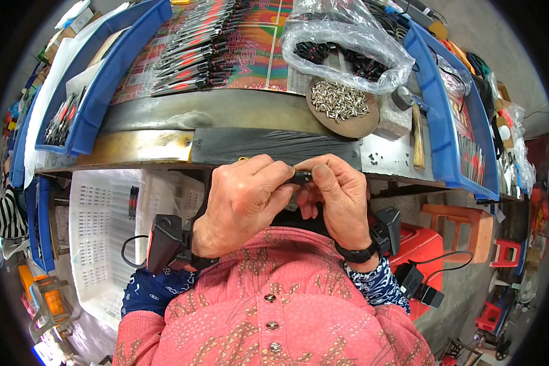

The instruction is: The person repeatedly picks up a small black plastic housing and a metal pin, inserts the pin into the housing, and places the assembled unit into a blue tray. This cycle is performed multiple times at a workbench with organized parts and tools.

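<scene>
Close to my body at the table's front edge, both hands meet around a small black part (pixel 300 177) whose kind I cannot make out. My left hand (pixel 244 198) is closed, its thumb and forefinger at the part's left end. My right hand (pixel 341 201) pinches its right end between thumb and fingers. Most of the part is covered by my fingers. Beyond the hands, a round brown dish (pixel 354 129) holds many small silvery metal pieces (pixel 338 100). A clear plastic bag (pixel 348 70) behind it contains black parts with bits of red.
Slim grey, red and black tools (pixel 195 49) lie in a long row at the back. Blue trays (pixel 90 125) (pixel 442 131) flank the table. A hammer (pixel 417 134) rests by a metal block (pixel 395 119) on the right. Below left stands a white crate (pixel 97 244); a red stool (pixel 424 244) is right.
</scene>
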Demonstrator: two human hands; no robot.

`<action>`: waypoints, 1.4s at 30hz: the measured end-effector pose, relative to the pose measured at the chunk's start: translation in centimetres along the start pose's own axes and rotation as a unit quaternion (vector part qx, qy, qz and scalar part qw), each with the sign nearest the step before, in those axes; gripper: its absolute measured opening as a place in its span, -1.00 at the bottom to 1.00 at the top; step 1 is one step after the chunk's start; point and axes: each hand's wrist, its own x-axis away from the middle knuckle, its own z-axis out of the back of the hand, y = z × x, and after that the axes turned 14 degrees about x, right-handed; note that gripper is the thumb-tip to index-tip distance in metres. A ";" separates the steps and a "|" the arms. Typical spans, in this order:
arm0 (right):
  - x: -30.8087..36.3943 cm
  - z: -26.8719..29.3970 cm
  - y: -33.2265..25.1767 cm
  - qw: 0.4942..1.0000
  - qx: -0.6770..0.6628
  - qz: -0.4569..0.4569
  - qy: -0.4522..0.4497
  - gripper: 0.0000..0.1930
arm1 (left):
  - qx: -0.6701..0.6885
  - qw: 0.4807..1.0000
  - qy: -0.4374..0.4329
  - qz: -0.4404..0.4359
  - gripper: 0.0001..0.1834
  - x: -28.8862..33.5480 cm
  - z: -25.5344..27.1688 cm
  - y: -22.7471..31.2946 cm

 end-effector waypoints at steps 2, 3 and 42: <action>0.0 0.2 -0.3 1.000 0.028 0.009 -0.002 -0.66 | 0.001 1.000 0.003 0.007 -0.79 0.0 0.0 0.1; 0.1 0.2 -0.5 1.000 0.029 0.001 -0.001 -0.69 | 0.002 1.000 0.005 0.011 -0.78 0.0 0.0 0.1; -0.6 2.7 -2.7 0.979 0.174 0.057 0.091 -0.88 | -0.158 0.984 0.074 0.018 -0.76 -10.2 13.6 -12.1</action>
